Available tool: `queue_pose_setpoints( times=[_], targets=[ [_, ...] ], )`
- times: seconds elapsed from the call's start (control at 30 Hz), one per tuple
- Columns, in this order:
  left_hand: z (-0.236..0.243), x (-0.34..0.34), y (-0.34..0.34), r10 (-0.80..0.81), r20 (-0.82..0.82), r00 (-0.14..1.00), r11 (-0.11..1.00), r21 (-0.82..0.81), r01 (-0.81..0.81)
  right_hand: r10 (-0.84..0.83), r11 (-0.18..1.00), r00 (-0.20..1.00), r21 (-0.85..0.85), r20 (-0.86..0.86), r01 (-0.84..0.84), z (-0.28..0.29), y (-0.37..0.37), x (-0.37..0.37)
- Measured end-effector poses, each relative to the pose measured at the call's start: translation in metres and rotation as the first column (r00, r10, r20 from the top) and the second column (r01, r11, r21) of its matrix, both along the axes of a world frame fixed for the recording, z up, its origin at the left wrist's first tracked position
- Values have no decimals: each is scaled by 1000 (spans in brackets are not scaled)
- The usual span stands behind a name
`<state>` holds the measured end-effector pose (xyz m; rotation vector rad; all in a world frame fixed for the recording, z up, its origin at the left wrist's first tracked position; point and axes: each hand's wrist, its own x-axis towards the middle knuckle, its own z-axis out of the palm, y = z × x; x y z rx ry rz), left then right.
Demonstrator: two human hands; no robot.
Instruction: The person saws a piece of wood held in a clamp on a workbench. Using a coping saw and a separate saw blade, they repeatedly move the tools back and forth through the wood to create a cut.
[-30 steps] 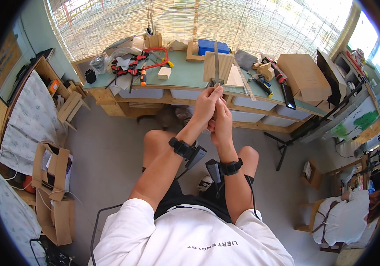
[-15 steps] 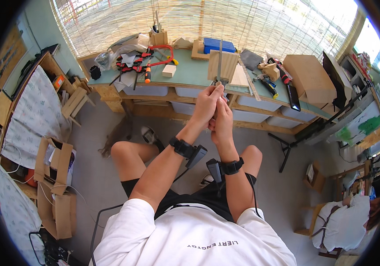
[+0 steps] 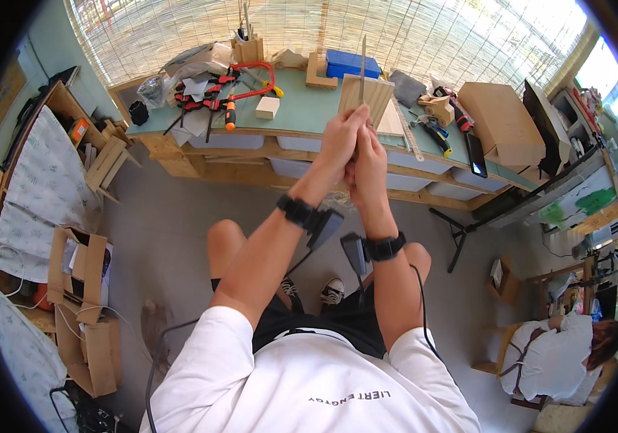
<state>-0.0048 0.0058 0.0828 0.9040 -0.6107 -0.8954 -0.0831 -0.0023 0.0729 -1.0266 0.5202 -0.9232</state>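
Note:
A long, narrow metal strip (image 3: 363, 58) stands upright in front of the workbench (image 3: 302, 108), partly in front of a square pale wooden board (image 3: 381, 97). My left hand (image 3: 341, 144) is closed round the lower end of the strip, thumb uppermost. My right hand (image 3: 367, 162) is closed just below and to the right, pressed against the left. What their fingers cover is hidden. A pale wooden board (image 3: 391, 124) and a long ruler-like strip (image 3: 413, 148) lie right of them.
Red clamps (image 3: 251, 68), a small block (image 3: 267, 108), a blue case (image 3: 352, 63) and a cardboard box (image 3: 500, 123) sit on the bench. A tripod stand (image 3: 457, 234) is right of my legs. An animal (image 3: 156, 328) is on the floor at left. A person (image 3: 550, 357) sits at lower right.
My hands and the metal strip have moved up and slightly right, higher against the upright board. The animal has moved from under the bench to the lower left, and my legs have shifted.

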Motion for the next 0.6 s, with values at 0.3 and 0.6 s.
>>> queue_pose_setpoints(
  times=[0.3, 0.6],
  targets=[
    [-4, -8, 11, 6, -41, 999, 1000, 27, -5, -19, 999, 999, 25, -45, 20, 1, 10, -9],
    [-19, -16, 25, 6, -39, 999, 1000, 3, -6, -37, 997, 994, 70, -100, 44, -2, 35, -18]
  ],
)
